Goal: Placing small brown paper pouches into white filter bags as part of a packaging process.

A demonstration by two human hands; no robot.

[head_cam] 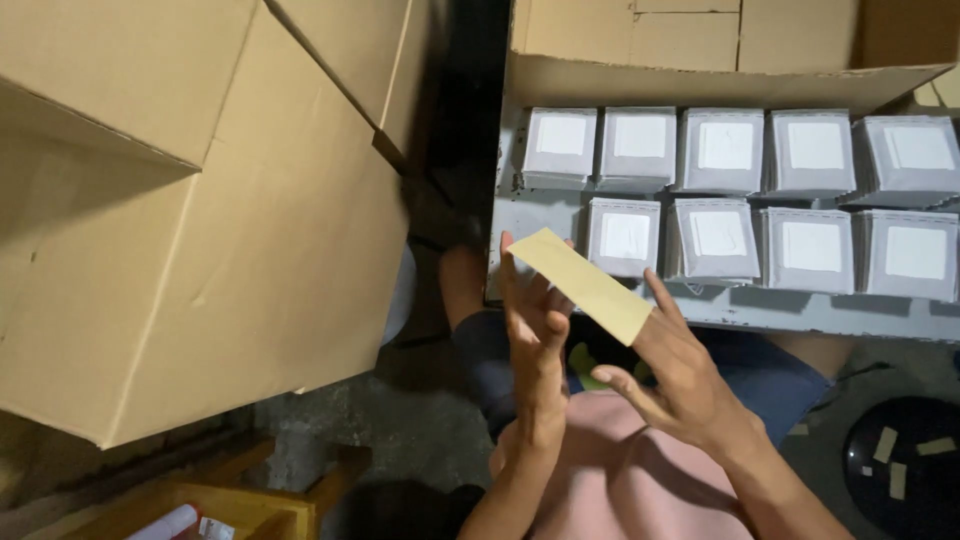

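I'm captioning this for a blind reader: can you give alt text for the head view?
Two bare hands, left hand and right hand, hold a tan paper strip between them above a grey tray of small white-faced grey boxes. A large cardboard box fills the left.

Two hands hold up a tan paper strip

The left hand (532, 335) and right hand (672, 375) pinch the tan strip (583, 284) at its ends, just before a grey tray (540, 215) of small grey boxes (713, 240).
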